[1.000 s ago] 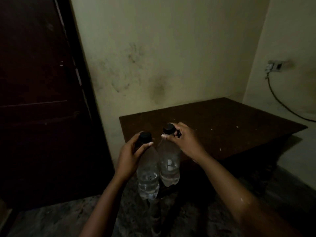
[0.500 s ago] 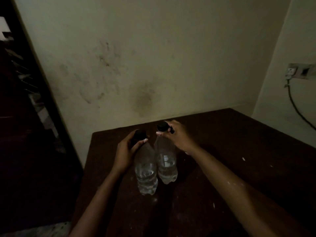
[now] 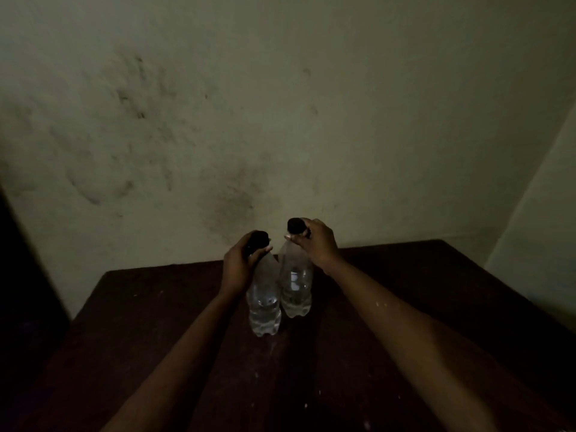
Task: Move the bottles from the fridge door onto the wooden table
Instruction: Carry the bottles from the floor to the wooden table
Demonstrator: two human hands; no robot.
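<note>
Left hand (image 3: 238, 266) grips the left bottle (image 3: 265, 307) by the neck, right hand (image 3: 318, 244) the right bottle (image 3: 296, 294) likewise. I would seat both flat on the tabletop (image 3: 156, 307) before releasing.

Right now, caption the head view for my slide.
Left hand grips the left bottle, right hand the right bottle, both at the wooden table.

We grip two clear, black-capped bottles at their necks over the wooden table (image 3: 149, 322). Our left hand (image 3: 238, 265) holds the left bottle (image 3: 265, 304). Our right hand (image 3: 316, 244) holds the right bottle (image 3: 296, 288), nearer the table's back edge. The bottles hang side by side. We cannot tell whether their bases contact the table.
</note>
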